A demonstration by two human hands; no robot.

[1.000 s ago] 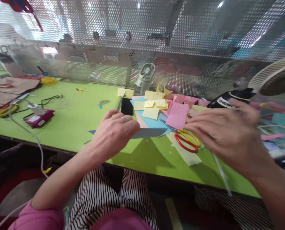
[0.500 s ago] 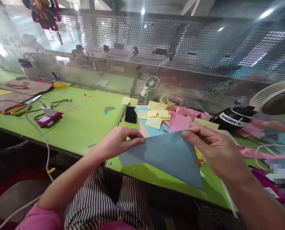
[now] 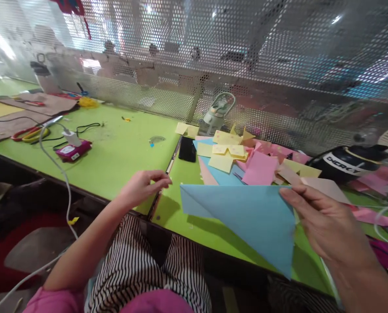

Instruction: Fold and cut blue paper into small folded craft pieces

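Observation:
My right hand (image 3: pixel 324 226) pinches the right corner of a blue paper folded into a triangle (image 3: pixel 249 215) and holds it up over the near edge of the green table (image 3: pixel 122 152). My left hand (image 3: pixel 142 187) hovers free to the left of the paper, fingers loosely curled with nothing in them. Behind the triangle lies a heap of yellow, pink and blue paper squares (image 3: pixel 236 158).
A black phone (image 3: pixel 187 149) lies by the paper heap, a small desk fan (image 3: pixel 218 111) behind it. A black bag (image 3: pixel 347 163) sits at the right. At the left are a pink power bank (image 3: pixel 73 150) with a white cable, and scissors (image 3: pixel 29 134). A perforated metal screen (image 3: pixel 246 65) backs the table.
My left hand has let go of the blue triangle and drawn back to the left. My right hand has carried the paper to the right, and the view has turned slightly.

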